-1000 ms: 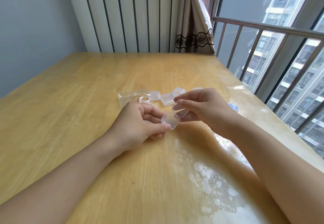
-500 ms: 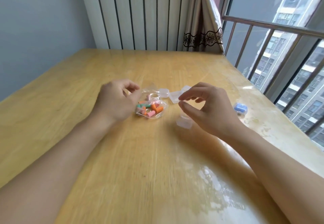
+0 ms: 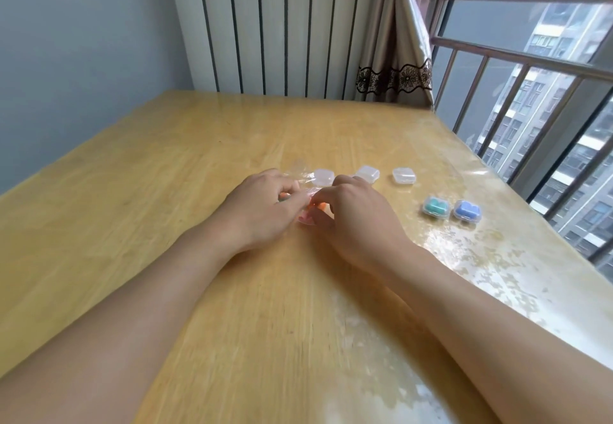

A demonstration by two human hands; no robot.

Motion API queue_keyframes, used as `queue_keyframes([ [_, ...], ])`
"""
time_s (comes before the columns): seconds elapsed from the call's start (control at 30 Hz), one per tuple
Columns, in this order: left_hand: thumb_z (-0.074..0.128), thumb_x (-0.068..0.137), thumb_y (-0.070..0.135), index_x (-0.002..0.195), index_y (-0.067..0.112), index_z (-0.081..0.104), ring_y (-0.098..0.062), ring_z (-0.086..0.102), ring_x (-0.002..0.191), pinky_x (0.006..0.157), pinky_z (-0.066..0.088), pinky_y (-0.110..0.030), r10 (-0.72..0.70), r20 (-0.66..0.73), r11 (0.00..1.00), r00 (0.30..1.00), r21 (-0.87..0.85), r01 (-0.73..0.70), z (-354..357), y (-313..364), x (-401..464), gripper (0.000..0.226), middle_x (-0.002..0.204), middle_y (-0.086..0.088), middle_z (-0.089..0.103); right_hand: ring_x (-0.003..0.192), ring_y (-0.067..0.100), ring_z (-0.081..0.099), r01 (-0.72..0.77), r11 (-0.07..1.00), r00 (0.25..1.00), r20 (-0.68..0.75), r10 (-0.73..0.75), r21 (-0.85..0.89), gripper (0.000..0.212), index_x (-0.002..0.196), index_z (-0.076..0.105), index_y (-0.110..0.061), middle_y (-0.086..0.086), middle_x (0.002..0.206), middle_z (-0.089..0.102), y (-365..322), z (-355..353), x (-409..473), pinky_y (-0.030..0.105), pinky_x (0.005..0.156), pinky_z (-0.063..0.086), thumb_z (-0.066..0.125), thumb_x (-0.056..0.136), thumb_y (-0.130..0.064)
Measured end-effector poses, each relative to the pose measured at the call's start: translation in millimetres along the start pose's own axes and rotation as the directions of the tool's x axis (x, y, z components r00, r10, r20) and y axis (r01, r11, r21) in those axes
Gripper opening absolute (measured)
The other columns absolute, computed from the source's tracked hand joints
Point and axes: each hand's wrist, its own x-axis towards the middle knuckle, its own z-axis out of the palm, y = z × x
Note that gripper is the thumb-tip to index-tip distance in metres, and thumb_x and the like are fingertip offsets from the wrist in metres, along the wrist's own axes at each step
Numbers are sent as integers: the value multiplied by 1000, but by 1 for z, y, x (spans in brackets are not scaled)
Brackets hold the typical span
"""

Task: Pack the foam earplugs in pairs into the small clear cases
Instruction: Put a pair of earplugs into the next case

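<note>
A: Starting at the left, what is the left hand (image 3: pixel 262 206) doing?

B: Its fingers are curled in over a clear bag (image 3: pixel 300 176) of loose earplugs (image 3: pixel 306 216) on the desk (image 3: pixel 132 191). It seems to pinch the plastic, though the blur leaves me unsure.

A: And the earplugs themselves?

B: Orange and pink bits show between the two hands, touching both sets of fingertips. Most of the pile is hidden.

A: The right hand (image 3: pixel 351 216)?

B: Curled too, its fingertips reaching into the same pile. I cannot tell whether it has an earplug pinched.

A: So which step is this?

B: Picking out a pair, I would judge. The next move calls for two matching plugs and an open case.

A: Where are the cases?

B: Three empty cases sit just behind the hands: one (image 3: pixel 323 176), a second (image 3: pixel 367 173), a third (image 3: pixel 403 175). Further right lie a teal-filled case (image 3: pixel 436 206) and a blue-filled case (image 3: pixel 467 210), touching each other, well apart from the hands.
</note>
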Motion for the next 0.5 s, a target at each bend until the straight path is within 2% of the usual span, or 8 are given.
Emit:
queue_keyframes([
  [0.1,53,73,53,85,27,72,-15,58,108,96,48,-41,-7,28,1000,1000,27,6,0,3,-3,34,112,8,59,91,23,57,-52,998,999,-2,52,19,26,96,74,-18,1,91,60,-2,1,7,36,68,46,55,98,-36],
  [0.2,50,71,47,101,28,73,-16,53,119,101,45,-39,-2,49,1000,999,22,1,-1,2,-3,42,123,9,57,75,29,62,-161,987,987,15,161,11,23,87,71,-10,7,78,63,-7,6,21,37,60,51,61,93,-30],
  [0.3,50,68,44,100,25,72,-17,55,111,97,46,-40,-20,49,1000,999,3,20,0,3,-3,43,121,7,58,68,32,60,-228,973,973,33,227,41,20,84,70,-7,7,67,57,-9,10,28,35,54,46,69,86,-26],
  [0.43,63,72,45,105,24,70,-16,57,95,90,50,-39,-12,5,999,1000,-32,12,2,3,-2,39,109,8,60,71,29,64,-281,952,959,62,275,123,24,90,72,-7,9,75,64,-2,8,30,34,56,48,77,82,-30],
  [0.5,68,82,37,112,25,67,-16,57,97,92,50,-39,0,-26,1000,1000,-20,0,5,0,-1,32,111,9,60,73,29,66,-284,949,959,63,278,135,23,89,72,-6,9,78,67,-1,9,31,35,58,50,78,82,-28],
])
